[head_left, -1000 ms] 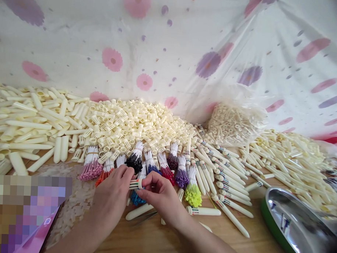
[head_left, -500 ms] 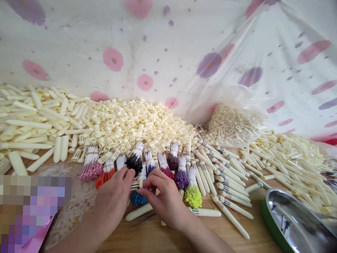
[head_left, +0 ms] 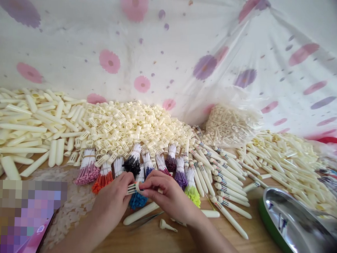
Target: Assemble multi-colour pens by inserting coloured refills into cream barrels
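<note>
My left hand (head_left: 112, 202) and my right hand (head_left: 168, 194) meet at the table's near middle, both pinching a small cream pen part with coloured stripes (head_left: 133, 188). Just beyond my fingers stand bundles of coloured refills: pink (head_left: 86, 170), orange (head_left: 102, 178), black (head_left: 132, 163), blue (head_left: 137, 199), purple (head_left: 180, 174) and lime green (head_left: 193, 191). A long cream pen barrel (head_left: 141, 213) lies on the wood under my hands. A small cream tip piece (head_left: 166, 225) rests near my right wrist.
A heap of cream slotted caps (head_left: 130, 125) fills the middle back. Cream barrels (head_left: 24, 125) pile at the left, finished striped pens (head_left: 227, 180) lie in rows at the right. A clear bag of small parts (head_left: 229, 125) and a green-rimmed metal bowl (head_left: 292, 223) sit right.
Both hands have stayed together on the striped part, my right fingers shifting over it. A small cream tip piece now lies on the wood near my right wrist.
</note>
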{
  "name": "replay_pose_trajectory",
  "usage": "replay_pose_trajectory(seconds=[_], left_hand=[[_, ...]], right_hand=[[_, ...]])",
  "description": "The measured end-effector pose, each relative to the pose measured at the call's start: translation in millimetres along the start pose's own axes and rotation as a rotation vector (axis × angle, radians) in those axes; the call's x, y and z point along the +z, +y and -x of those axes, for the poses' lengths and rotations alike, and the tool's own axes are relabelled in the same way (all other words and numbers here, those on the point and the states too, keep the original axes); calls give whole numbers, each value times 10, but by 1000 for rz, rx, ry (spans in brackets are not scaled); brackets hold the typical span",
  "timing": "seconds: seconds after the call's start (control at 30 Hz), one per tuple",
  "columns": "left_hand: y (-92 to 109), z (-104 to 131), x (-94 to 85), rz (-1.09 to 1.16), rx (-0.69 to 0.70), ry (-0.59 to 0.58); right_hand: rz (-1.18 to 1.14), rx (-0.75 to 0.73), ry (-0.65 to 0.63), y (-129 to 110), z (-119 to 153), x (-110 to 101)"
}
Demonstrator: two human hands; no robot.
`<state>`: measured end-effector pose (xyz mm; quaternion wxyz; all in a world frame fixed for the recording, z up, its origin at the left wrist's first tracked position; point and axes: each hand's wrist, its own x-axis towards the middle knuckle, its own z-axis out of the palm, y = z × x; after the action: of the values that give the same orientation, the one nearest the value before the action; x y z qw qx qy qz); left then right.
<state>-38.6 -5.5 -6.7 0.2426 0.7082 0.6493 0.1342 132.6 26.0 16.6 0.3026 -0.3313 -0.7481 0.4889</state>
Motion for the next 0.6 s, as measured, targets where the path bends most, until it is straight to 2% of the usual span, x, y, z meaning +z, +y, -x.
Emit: replay_pose_trajectory(seconds=[0.2,0.33,0.4,0.47,0.53,0.6], left_hand=[[-1,6,-26,391,24,-175],[-14,30,-108,649,99,-315],[-17,49,-167,804,132,-425],[-11,69,-220,928,113,-520],[2,84,-256,985,85,-546],[14,91,-273,992,78,-523]], right_hand=[[-72,-28,49,45,5,-60],[10,-139,72,20,14,-86],[58,-208,112,12,18,-117],[106,-260,162,13,23,-149],[160,-284,186,12,30,-175],[207,-293,174,-2,41,-190]])
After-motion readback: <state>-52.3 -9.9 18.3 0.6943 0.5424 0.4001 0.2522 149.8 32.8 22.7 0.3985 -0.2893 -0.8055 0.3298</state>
